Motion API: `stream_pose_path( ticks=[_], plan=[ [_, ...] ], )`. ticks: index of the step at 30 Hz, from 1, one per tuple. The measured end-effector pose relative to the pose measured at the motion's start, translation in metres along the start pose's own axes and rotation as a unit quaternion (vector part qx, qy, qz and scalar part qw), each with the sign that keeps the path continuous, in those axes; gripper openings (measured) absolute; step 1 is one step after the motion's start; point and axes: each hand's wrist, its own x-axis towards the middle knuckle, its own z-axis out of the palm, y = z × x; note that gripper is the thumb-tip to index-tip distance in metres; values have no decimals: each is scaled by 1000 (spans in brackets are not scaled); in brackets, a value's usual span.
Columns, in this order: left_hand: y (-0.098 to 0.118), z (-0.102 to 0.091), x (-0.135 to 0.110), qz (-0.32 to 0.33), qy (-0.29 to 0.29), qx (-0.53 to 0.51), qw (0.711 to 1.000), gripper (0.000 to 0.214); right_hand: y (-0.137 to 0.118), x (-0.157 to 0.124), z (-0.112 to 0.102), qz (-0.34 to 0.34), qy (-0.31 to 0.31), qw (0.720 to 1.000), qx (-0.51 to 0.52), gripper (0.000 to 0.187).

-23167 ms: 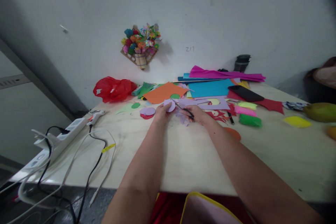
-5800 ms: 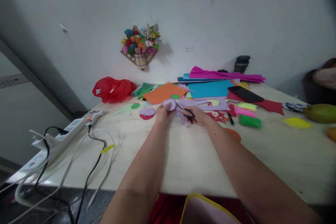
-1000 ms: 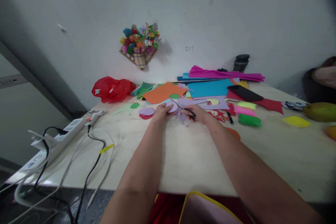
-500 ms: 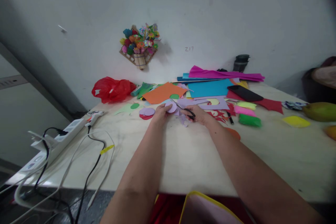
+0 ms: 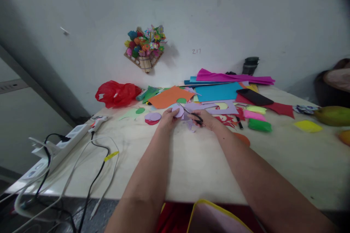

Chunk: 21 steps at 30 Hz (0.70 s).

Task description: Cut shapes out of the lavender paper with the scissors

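My left hand (image 5: pixel 168 117) pinches a lilac paper circle (image 5: pixel 178 111) between thumb and fingers. Wrapped round the black handles of a pair of scissors (image 5: pixel 197 118) is my right hand (image 5: pixel 205 118). The scissor blades point left toward the circle's edge; whether they touch it I cannot tell. Lilac scraps (image 5: pixel 191 126) lie just under the scissors. Left of my left hand, more lilac circles (image 5: pixel 153 116) rest on red ones. A lilac sheet with cut-outs (image 5: pixel 232 107) lies behind my right hand.
Orange paper (image 5: pixel 171 97), a blue sheet (image 5: pixel 218 92) and a black phone (image 5: pixel 255 97) lie toward the wall. A red plastic bag (image 5: pixel 117 94) sits back left. A power strip (image 5: pixel 60 149) with cables and a glue gun (image 5: pixel 97 123) line the left side. Green mango-like fruit (image 5: pixel 332 115) lies right.
Almost nothing differs. Both hands keep their places, with the lilac circle and the scissors held as before; the whole view shifts very slightly.
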Motion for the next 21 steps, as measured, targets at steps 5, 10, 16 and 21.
stream_pose_path(
  ticks=[5,10,16,21],
  plan=[
    [1,0,-2,-5,-15,5,1000,20,-1,-1,-1,-5,0,1000,-7,26],
    [2,2,-5,-10,-26,7,1000,19,-2,-2,0,-11,-2,1000,-17,29],
    [3,4,-7,-11,-25,6,1000,22,-5,-4,1,-5,3,1000,-11,31],
    [3,4,-7,-10,-19,0,1000,25,-7,-4,3,2,12,1000,-6,32]
  ],
)
